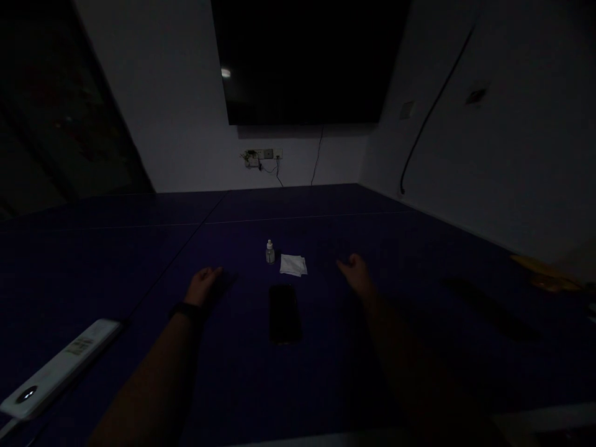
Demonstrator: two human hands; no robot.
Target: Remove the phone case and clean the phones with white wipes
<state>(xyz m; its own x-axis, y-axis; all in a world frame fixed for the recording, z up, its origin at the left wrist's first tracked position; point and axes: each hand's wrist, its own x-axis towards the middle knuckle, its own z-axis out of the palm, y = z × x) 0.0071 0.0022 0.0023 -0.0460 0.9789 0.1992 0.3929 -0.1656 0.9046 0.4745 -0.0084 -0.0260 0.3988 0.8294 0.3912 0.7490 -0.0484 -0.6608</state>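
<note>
My left hand (203,285) hovers over or rests on the dark blue table, fingers curled in, with a dark band around the wrist. To the right, my right hand (356,273) is curled in the same way, its thumb pointing inward. I see nothing held in either one. Between them a black smartphone (284,314) lies flat, its screen dark. Just beyond it are a folded white cloth or tissue (291,265) and a small clear bottle (270,253) with a white top, standing upright. Neither hand touches these things.
A white power strip (63,366) lies at the left. Toward the right are a dark long object (488,307) and a yellow package (544,273). On the far wall hangs a large black screen (311,62), above sockets with cables (263,154). The room is dim.
</note>
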